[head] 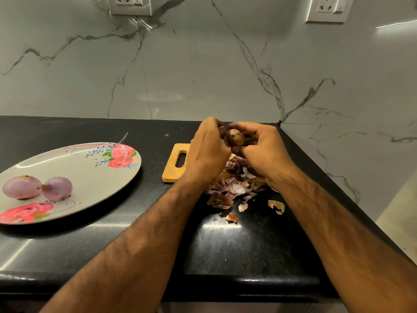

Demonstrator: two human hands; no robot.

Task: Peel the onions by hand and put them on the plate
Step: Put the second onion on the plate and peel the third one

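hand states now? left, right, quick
Left hand: closed, fingers curled on the onion.
Right hand: closed, holding the same onion.

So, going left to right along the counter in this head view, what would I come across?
In order: first peeled onion, second peeled onion (both on the flowered plate), wooden cutting board, left hand, held onion with skin on, right hand.
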